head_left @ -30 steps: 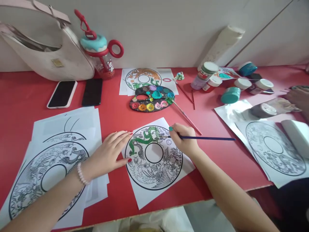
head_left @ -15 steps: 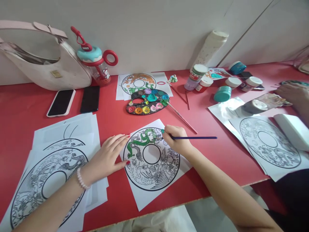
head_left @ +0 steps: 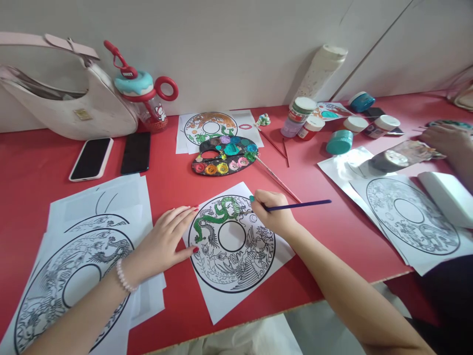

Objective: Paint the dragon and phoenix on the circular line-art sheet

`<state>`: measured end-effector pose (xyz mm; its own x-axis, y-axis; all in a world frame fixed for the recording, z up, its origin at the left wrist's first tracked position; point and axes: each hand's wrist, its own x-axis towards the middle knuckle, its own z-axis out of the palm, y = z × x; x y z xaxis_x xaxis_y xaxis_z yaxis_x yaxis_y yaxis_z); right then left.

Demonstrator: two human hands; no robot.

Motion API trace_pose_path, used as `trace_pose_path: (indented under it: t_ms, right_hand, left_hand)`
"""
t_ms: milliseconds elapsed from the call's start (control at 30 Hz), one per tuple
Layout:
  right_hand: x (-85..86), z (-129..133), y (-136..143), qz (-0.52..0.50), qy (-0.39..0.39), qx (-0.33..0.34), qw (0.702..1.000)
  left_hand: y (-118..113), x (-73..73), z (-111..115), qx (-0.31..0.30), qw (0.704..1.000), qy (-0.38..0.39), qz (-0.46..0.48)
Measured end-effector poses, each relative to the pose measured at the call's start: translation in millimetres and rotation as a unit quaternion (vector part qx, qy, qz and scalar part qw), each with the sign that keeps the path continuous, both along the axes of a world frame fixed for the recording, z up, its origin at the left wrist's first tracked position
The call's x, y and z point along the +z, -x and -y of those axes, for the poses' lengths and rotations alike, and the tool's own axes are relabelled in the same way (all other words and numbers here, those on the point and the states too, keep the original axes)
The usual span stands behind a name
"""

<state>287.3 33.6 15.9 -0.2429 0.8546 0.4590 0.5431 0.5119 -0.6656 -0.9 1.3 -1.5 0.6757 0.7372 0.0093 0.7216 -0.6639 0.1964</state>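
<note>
A white sheet with a round line drawing (head_left: 221, 271) lies in front of me; its dragon is partly painted green, while the phoenix part stays black and white. My right hand (head_left: 272, 209) pinches a paintbrush with a dark blue handle (head_left: 303, 204), its tip over the dragon's head area. Spread flat, my left hand (head_left: 173, 236) rests its fingertips and thumb on the sheet's left edge. Beyond the sheet sits a paint palette (head_left: 225, 157) with wells of many colours. A second brush with a pale handle (head_left: 277, 178) leans on the palette's right end.
Printed sheets (head_left: 99, 197) lie at left below two phones (head_left: 136, 153). A handbag (head_left: 70, 108) and a drinking cup (head_left: 142, 98) stand at the wall. Paint jars (head_left: 339, 143) cluster at right. Another person's hand (head_left: 449, 137) is at the far right, near another printed sheet (head_left: 410, 212).
My right hand has shifted slightly, and the brush handle's rear end now tilts up a little. The left hand stays in place on the sheet. The camera view has moved slightly.
</note>
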Motion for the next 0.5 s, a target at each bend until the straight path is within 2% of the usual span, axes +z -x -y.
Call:
trace_pose_path:
  t_ms: [233, 400, 500]
  right_hand:
    - [2.4, 1.3, 0.6, -0.013, -0.007, 0.037, 0.999]
    - [1.6, 1.0, 0.0, -0.006, -0.011, 0.009, 1.0]
    - [1.4, 1.2, -0.3, -0.001, -0.005, 0.015, 1.0]
  left_hand:
    - [-1.6, 1.0, -0.3, 0.002, 1.0, 0.005, 0.007]
    - [-0.4, 0.8, -0.3, 0.003, 1.0, 0.011, 0.003]
    - [-0.2, 0.7, -0.5, 0.004, 1.0, 0.012, 0.002]
